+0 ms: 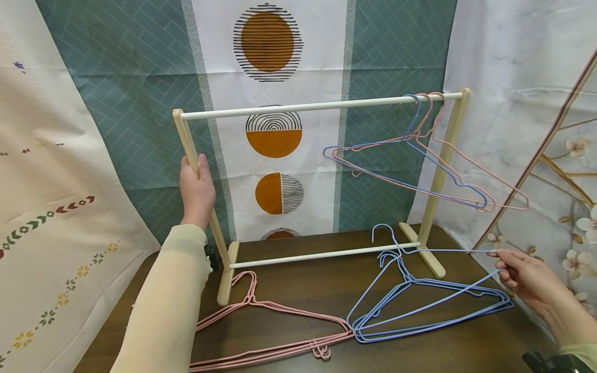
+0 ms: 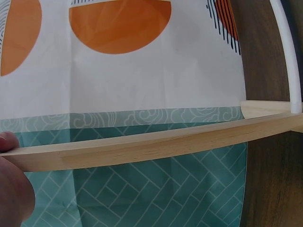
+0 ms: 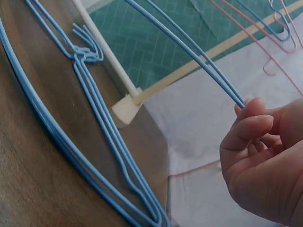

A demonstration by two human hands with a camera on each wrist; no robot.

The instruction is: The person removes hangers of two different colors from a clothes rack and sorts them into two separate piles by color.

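My left hand grips the left wooden post of a garment rack. The same post crosses the left wrist view, with part of the hand at its edge. At the right, my right hand pinches one end of a blue hanger, which is tilted up off a pile of blue hangers. In the right wrist view thumb and finger close on its corner. On the rack's top rail hang a blue hanger and two pink hangers, near the right end.
Several pink hangers lie stacked on the dark wooden table at front left, their corner beside the blue pile. A low white bar joins the rack's feet. Patterned cloths surround the table at the back and sides.
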